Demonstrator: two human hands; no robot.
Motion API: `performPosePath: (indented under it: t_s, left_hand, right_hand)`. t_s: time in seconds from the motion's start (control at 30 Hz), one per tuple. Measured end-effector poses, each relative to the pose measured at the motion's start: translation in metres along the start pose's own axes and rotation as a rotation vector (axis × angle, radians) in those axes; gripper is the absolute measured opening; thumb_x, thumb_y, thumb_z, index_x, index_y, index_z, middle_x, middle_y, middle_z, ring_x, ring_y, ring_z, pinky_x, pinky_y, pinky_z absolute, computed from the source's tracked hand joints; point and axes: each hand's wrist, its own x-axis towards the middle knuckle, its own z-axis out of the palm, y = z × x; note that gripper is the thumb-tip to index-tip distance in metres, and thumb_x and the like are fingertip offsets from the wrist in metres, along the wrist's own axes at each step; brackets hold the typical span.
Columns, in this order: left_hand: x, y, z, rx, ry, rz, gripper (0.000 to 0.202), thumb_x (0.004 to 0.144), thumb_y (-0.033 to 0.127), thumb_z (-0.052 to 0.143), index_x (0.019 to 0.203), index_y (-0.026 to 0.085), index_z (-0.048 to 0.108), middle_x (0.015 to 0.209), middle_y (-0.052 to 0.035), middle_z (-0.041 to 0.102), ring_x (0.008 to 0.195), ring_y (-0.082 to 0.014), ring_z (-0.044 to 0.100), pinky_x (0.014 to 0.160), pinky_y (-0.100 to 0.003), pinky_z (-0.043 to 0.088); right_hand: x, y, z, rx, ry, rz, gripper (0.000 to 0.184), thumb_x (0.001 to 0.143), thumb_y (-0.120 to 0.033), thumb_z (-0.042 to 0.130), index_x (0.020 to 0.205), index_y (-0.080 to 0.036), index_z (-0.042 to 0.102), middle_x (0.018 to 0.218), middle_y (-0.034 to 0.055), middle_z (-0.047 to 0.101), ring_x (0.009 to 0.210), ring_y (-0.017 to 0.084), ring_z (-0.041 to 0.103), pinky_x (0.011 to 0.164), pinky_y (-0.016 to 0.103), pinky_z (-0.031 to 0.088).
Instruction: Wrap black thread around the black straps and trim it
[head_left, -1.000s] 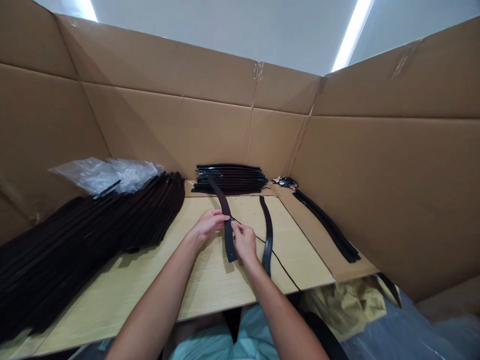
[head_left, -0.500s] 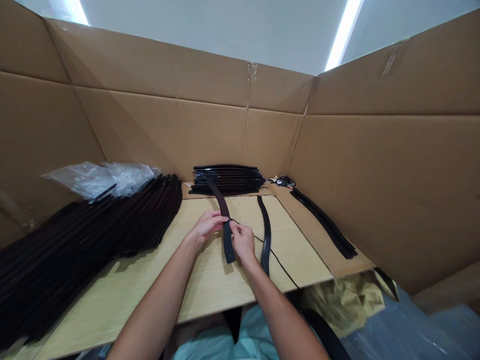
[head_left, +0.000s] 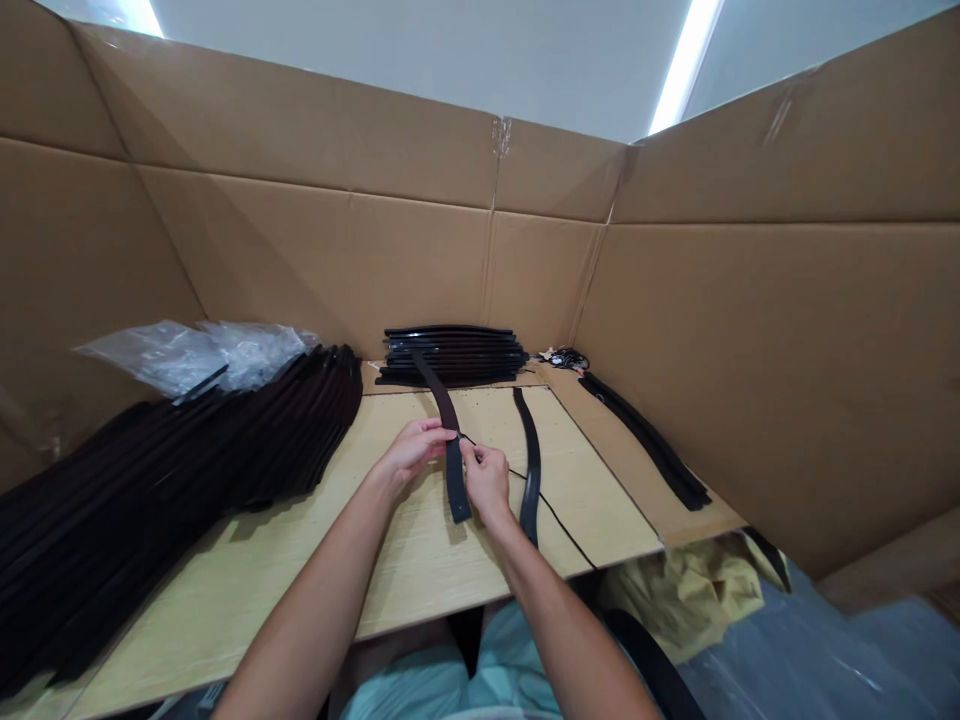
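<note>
A long, flat black strip (head_left: 457, 485) stands slanted over the board, its far end reaching toward the stack at the back. My left hand (head_left: 416, 448) pinches its left edge about midway along. Close by on the right, my right hand (head_left: 486, 475) has its fingers closed on a thin black cord (head_left: 556, 517), which meets the strip between both hands. The cord trails down to the board's front edge. Just where cord and strip meet is too small to make out. Another black strip (head_left: 531, 460) lies to the right of my right hand.
Many dark strips (head_left: 187, 480) are heaped at left, with clear plastic bags (head_left: 202, 355) on top. More strips are stacked (head_left: 454, 355) at the back, beside tangled small cords (head_left: 566, 358). A few strips (head_left: 645, 440) lie at right. Cardboard walls (head_left: 420, 240) enclose the board (head_left: 300, 590).
My hands and the strip hold nearly the same place. A bit more cord shows between the strip and my right hand's fingers. The view has shifted slightly.
</note>
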Motion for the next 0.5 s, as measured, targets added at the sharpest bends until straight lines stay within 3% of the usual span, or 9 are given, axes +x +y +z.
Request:
performPosePath:
  t_s: [0.5]
  left_hand:
    - [0.0012, -0.0017, -0.0007, -0.016, -0.001, -0.012, 0.019, 0.054, 0.012, 0.079, 0.070, 0.011, 0.070, 0.071, -0.0080, 0.073, 0.063, -0.0146, 0.065, 0.062, -0.024, 0.048]
  right_hand:
    - [-0.0003, 0.0057, 0.0011, -0.031, -0.005, -0.014, 0.049, 0.082, -0.052, 0.045, 0.050, -0.017, 0.057, 0.045, -0.0004, 0.048, 0.046, 0.013, 0.038, 0.044, 0.024, 0.026]
